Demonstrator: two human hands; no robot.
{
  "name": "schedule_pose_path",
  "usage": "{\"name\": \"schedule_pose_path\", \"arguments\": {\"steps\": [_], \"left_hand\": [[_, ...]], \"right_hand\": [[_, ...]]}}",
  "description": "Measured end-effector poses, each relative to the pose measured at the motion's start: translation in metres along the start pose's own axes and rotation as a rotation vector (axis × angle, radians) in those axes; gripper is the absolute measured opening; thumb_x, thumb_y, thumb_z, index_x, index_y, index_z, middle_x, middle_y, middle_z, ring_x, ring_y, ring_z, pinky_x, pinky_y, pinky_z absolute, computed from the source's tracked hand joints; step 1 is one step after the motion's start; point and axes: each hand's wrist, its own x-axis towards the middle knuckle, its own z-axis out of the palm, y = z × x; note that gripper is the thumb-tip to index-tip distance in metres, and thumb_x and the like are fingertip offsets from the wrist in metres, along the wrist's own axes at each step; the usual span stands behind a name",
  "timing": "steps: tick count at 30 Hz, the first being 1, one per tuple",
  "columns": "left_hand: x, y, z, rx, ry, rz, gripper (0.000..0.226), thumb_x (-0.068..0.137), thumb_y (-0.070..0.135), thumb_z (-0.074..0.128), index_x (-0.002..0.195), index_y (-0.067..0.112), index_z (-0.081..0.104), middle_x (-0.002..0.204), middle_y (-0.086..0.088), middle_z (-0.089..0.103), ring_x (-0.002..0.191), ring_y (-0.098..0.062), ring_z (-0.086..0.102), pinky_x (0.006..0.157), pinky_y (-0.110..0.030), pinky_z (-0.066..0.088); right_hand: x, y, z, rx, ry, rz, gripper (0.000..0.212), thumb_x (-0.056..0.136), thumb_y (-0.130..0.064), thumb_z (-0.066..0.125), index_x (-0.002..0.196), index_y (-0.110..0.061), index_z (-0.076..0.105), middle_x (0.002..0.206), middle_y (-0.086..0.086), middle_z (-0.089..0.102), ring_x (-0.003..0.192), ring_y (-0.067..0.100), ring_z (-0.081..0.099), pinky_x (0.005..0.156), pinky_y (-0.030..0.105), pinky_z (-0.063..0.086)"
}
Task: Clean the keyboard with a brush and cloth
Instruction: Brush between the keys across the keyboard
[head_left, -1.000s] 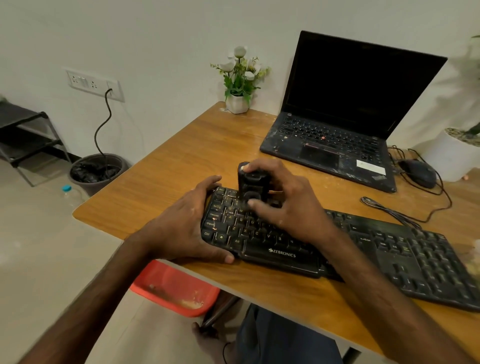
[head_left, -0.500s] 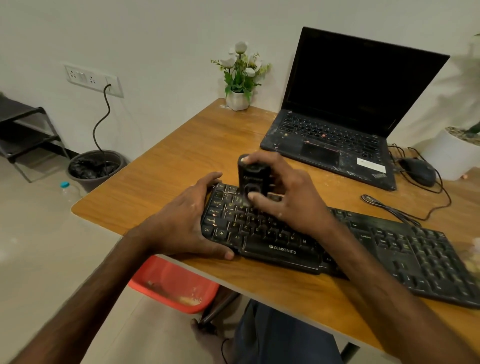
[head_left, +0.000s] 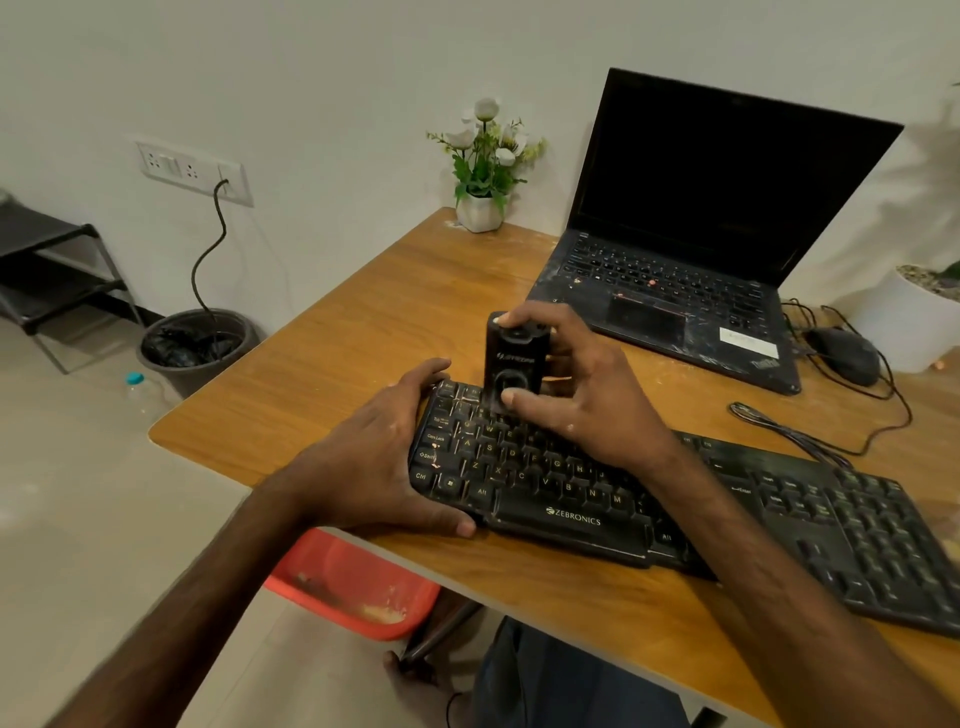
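Brushing stage, judged early. The keyboard (head_left: 571, 519) lies along the near edge of the bench (head_left: 332, 364), its left end close to the near-left corner.

Left hand (head_left: 374, 457): fingers curled round the keyboard's left end, thumb on its front lip, holding it down.

Right hand (head_left: 582, 400): fingers and thumb clamped on a black block-shaped brush (head_left: 514, 358), held upright with its lower end on the top-left key rows. The bristles themselves are not discernible.

Keys at the left end look grimy. The middle and the number pad at the right look untouched as far as I can tell. No cloth in sight, so the wiping step seems wholly ahead.

Room:
- Bare wood lies behind and to the left of the keyboard.
- To the right rear, the laptop (head_left: 675, 291), mouse (head_left: 844, 356) and a loose cable (head_left: 810, 441) crowd in near the keyboard's back edge.
- The front lip sits just beside the bench edge, so a hard forward stroke could nudge it off.
- A red tray (head_left: 353, 582) sits below that edge.
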Motion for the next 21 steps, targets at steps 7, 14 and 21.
{"name": "schedule_pose_path", "arguments": {"steps": [7, 14, 21], "left_hand": [[0.001, 0.001, -0.001, 0.017, -0.001, 0.003, 0.149, 0.043, 0.079, 0.083, 0.155, 0.039, -0.006, 0.16, 0.008, 0.026, 0.142, -0.005, 0.03, 0.119, -0.029, 0.03], [0.0, -0.001, -0.001, 0.011, -0.006, 0.006, 0.15, 0.042, 0.079, 0.085, 0.155, 0.042, -0.006, 0.16, 0.01, 0.025, 0.144, -0.005, 0.028, 0.121, -0.036, 0.03], [0.001, 0.0, 0.0, 0.024, 0.005, 0.006, 0.15, 0.041, 0.08, 0.084, 0.155, 0.042, -0.006, 0.16, 0.008, 0.026, 0.144, -0.006, 0.029, 0.12, -0.035, 0.031]], "right_hand": [[0.001, 0.016, -0.013, -0.204, 0.047, 0.027, 0.065, 0.085, -0.009, 0.075, 0.131, -0.043, 0.045, 0.13, -0.002, 0.054, 0.107, 0.012, 0.062, 0.073, 0.02, 0.06], [-0.019, 0.011, -0.035, -0.092, 0.187, 0.061, 0.066, 0.08, -0.005, 0.079, 0.131, -0.033, 0.048, 0.122, -0.018, 0.054, 0.104, 0.004, 0.065, 0.07, 0.021, 0.06], [-0.021, 0.004, -0.023, 0.036, 0.075, 0.052, 0.066, 0.078, -0.002, 0.08, 0.126, -0.035, 0.05, 0.122, -0.017, 0.054, 0.105, 0.011, 0.066, 0.073, 0.031, 0.061]]}}
